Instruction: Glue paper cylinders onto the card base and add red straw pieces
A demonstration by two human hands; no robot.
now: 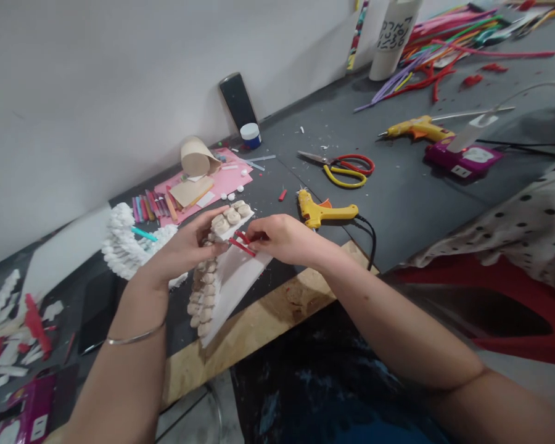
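Observation:
A white craft panel (231, 287) with rows of beige, rounded pieces (203, 302) along its edges is tilted near the table's front edge. My left hand (180, 251) grips its upper left side, thumb and fingers closed around the beige-edged part. At the panel's inner face, my right hand (287, 237) pinches a thin red strip (242, 248) between thumb and fingertips. Whether the strip is fixed to the panel I cannot tell. Just beyond my right hand lies a yellow glue gun (328, 211). A white, bumpy craft piece (120, 243) with a turquoise stick sits behind my left wrist.
Red-and-yellow-handled scissors (346, 169) lie farther back. A second glue gun (416, 128) rests by a purple power strip (462, 157). Pink paper (226, 182) and a cardboard roll (197, 157) are at the wall, near a leaning phone (238, 102). Scraps (39, 327) cover the left.

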